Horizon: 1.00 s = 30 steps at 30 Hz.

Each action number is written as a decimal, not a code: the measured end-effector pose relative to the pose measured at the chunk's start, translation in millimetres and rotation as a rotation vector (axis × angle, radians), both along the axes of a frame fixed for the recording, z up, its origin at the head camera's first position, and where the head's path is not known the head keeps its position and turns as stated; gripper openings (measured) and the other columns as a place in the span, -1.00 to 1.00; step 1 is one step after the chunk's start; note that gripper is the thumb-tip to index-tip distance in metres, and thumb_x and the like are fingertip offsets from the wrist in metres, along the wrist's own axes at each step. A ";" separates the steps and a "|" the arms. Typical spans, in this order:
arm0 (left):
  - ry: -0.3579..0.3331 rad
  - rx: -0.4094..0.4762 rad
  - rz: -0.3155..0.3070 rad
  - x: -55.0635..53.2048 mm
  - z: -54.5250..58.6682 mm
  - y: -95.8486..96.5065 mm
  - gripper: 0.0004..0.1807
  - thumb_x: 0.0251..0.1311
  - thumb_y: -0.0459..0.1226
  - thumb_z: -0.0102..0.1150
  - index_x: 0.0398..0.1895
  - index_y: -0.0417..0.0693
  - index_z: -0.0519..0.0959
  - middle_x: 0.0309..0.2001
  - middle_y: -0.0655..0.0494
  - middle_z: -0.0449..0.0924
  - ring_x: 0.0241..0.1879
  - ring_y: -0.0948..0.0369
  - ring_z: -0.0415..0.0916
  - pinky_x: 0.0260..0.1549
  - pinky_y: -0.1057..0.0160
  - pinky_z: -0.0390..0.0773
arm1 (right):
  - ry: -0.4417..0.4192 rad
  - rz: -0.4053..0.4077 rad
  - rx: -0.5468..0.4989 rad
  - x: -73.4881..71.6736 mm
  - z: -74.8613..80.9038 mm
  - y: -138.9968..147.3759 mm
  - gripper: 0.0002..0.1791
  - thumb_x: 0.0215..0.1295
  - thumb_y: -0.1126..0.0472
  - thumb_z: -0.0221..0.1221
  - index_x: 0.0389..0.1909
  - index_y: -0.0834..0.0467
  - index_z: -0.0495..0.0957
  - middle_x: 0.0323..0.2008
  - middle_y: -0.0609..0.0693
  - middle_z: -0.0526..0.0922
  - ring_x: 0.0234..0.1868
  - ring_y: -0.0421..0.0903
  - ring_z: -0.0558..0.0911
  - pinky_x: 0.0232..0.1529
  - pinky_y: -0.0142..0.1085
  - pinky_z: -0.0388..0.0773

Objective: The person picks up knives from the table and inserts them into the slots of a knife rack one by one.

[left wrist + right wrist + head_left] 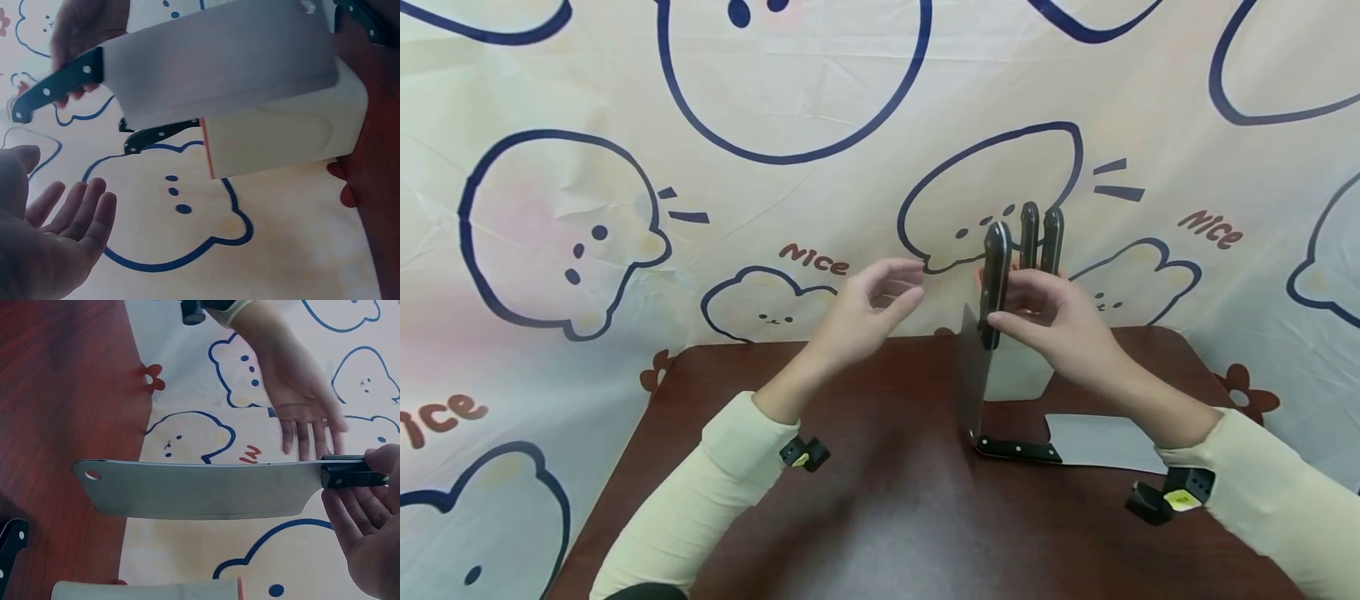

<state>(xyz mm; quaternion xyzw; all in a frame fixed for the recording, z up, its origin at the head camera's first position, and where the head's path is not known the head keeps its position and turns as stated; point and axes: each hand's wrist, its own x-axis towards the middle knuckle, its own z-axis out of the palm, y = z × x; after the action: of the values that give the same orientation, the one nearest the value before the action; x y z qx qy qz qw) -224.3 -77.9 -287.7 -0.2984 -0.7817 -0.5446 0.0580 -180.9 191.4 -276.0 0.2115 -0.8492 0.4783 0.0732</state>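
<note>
My right hand (1067, 321) pinches the black riveted handle of a cleaver (200, 490) between thumb and fingers. Its broad blade hangs downward, with a round hole near the far corner. In the head view the blade is seen almost edge-on, at the left side of a pale knife block (1018, 375). Two black knife handles (1051, 242) stick up from the block. To the left, my left hand (868, 312) is raised and holds nothing, its fingers loosely bent and apart from the cleaver (225, 62).
A second cleaver (1105, 442) lies flat on the dark red-brown table (850, 483) in front of the block, its black handle pointing left. Behind the table hangs a cloth (782, 200) printed with cartoon outlines.
</note>
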 end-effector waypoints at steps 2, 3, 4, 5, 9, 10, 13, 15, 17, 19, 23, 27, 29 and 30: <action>-0.013 -0.013 -0.007 -0.4 -5.0 0.7 -0.61 0.45 -0.19 0.18 0.27 -0.07 0.53 0.13 0.07 0.62 0.11 0.20 0.58 0.14 0.14 0.57 | -0.006 -0.009 0.004 3.4 2.3 5.2 -0.56 0.41 0.17 0.29 0.26 0.17 0.52 0.05 0.04 0.66 0.01 -0.16 0.65 0.00 -0.45 0.56; -0.018 -0.018 -0.012 -0.7 -7.7 1.2 -0.61 0.45 -0.19 0.18 0.27 -0.08 0.53 0.13 0.06 0.62 0.11 0.19 0.58 0.14 0.14 0.57 | -0.002 -0.012 0.005 4.9 3.3 7.8 -0.56 0.41 0.17 0.28 0.26 0.16 0.52 0.04 0.04 0.67 0.01 -0.17 0.65 0.00 -0.46 0.55; -0.023 -0.022 -0.016 -1.0 -10.3 1.8 -0.61 0.45 -0.20 0.18 0.28 -0.08 0.53 0.14 0.05 0.62 0.11 0.18 0.58 0.14 0.12 0.57 | 0.004 -0.018 0.006 6.4 4.1 10.6 -0.55 0.42 0.17 0.28 0.27 0.15 0.52 0.04 0.05 0.68 0.01 -0.18 0.65 0.00 -0.46 0.54; -0.028 -0.027 -0.017 -1.2 -13.0 2.6 -0.61 0.45 -0.21 0.18 0.28 -0.08 0.53 0.14 0.05 0.62 0.11 0.18 0.58 0.14 0.10 0.57 | 0.008 -0.022 0.005 7.8 4.8 13.4 -0.55 0.42 0.17 0.28 0.28 0.14 0.52 0.03 0.05 0.68 0.01 -0.18 0.65 0.00 -0.46 0.53; -0.051 -0.053 -0.027 -2.8 -24.8 6.0 -0.60 0.45 -0.20 0.19 0.28 -0.08 0.52 0.15 0.05 0.61 0.11 0.16 0.58 0.15 0.05 0.58 | 0.002 -0.059 -0.014 13.2 7.5 24.6 -0.55 0.43 0.18 0.27 0.30 0.11 0.52 0.01 -0.02 0.70 0.02 -0.19 0.65 0.03 -0.49 0.52; -0.054 -0.059 -0.033 -3.0 -27.5 7.0 -0.60 0.45 -0.20 0.19 0.28 -0.09 0.52 0.16 0.04 0.61 0.11 0.15 0.58 0.15 0.04 0.58 | -0.005 -0.072 -0.016 14.7 8.1 27.5 -0.55 0.43 0.18 0.27 0.30 0.11 0.52 0.00 -0.05 0.70 0.03 -0.20 0.65 0.03 -0.50 0.52; -0.057 -0.069 -0.054 -3.6 -36.0 9.5 -0.59 0.45 -0.20 0.19 0.29 -0.11 0.51 0.17 0.02 0.61 0.13 0.13 0.59 0.15 0.08 0.58 | -0.023 -0.105 -0.029 18.8 10.0 36.3 -0.56 0.43 0.18 0.27 0.29 0.10 0.52 -0.03 -0.12 0.71 0.02 -0.21 0.66 -0.01 -0.51 0.55; -0.057 -0.068 -0.068 -4.2 -41.8 11.3 -0.59 0.44 -0.22 0.19 0.29 -0.12 0.50 0.17 0.01 0.61 0.13 0.11 0.59 0.14 0.11 0.59 | -0.022 -0.113 -0.031 20.8 11.0 42.5 -0.57 0.43 0.20 0.26 0.28 0.11 0.52 -0.04 -0.13 0.71 0.01 -0.21 0.67 -0.04 -0.51 0.56; -0.059 -0.069 -0.077 -4.5 -47.9 13.2 -0.59 0.44 -0.22 0.20 0.29 -0.12 0.50 0.16 0.01 0.61 0.13 0.11 0.59 0.13 0.14 0.60 | -0.016 -0.116 -0.039 22.1 11.5 47.9 -0.58 0.43 0.22 0.26 0.27 0.11 0.53 -0.04 -0.14 0.72 0.00 -0.22 0.67 -0.04 -0.52 0.56; -0.066 -0.076 -0.084 -4.8 -54.3 16.0 -0.59 0.43 -0.23 0.21 0.29 -0.11 0.51 0.13 0.03 0.62 0.12 0.12 0.60 0.12 0.16 0.60 | -0.004 -0.124 -0.040 23.5 11.9 54.0 -0.59 0.42 0.24 0.27 0.25 0.09 0.54 -0.05 -0.16 0.72 -0.02 -0.23 0.67 -0.04 -0.55 0.54; -0.080 -0.101 -0.100 -4.2 -66.8 23.6 -0.59 0.43 -0.23 0.22 0.29 -0.10 0.51 0.11 0.06 0.64 0.08 0.18 0.59 0.10 0.14 0.59 | 0.031 -0.134 -0.060 25.9 13.5 65.4 -0.63 0.40 0.34 0.25 0.20 0.12 0.57 -0.10 -0.14 0.74 -0.06 -0.23 0.69 -0.05 -0.56 0.54; -0.103 -0.120 -0.111 -1.7 -79.8 31.0 -0.58 0.42 -0.24 0.23 0.29 -0.12 0.52 0.13 0.04 0.62 0.06 0.20 0.58 0.10 0.08 0.58 | 0.043 -0.142 -0.084 27.1 14.9 75.2 -0.63 0.38 0.41 0.23 0.17 0.14 0.58 -0.13 -0.13 0.75 -0.11 -0.24 0.71 -0.08 -0.56 0.56; -0.114 -0.135 -0.117 -0.3 -86.7 34.6 -0.57 0.42 -0.22 0.23 0.29 -0.11 0.52 0.12 0.04 0.63 0.06 0.20 0.58 0.09 0.09 0.59 | 0.044 -0.143 -0.107 27.5 15.6 79.0 -0.62 0.38 0.42 0.23 0.18 0.15 0.58 -0.13 -0.12 0.75 -0.12 -0.25 0.72 -0.09 -0.57 0.56; -0.118 -0.144 -0.123 0.2 -90.2 36.1 -0.57 0.42 -0.22 0.23 0.30 -0.11 0.52 0.12 0.04 0.63 0.06 0.20 0.58 0.09 0.10 0.59 | 0.048 -0.140 -0.120 27.7 16.0 80.9 -0.62 0.37 0.42 0.23 0.18 0.16 0.58 -0.12 -0.11 0.76 -0.13 -0.24 0.72 -0.10 -0.56 0.57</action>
<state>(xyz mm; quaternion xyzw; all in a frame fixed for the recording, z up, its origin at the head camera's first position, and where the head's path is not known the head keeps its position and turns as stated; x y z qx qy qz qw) -224.1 -41.8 -377.9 -0.3165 -0.8010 -0.5064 -0.0431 -153.2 272.3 -260.0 0.1582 -0.8298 0.5168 0.1392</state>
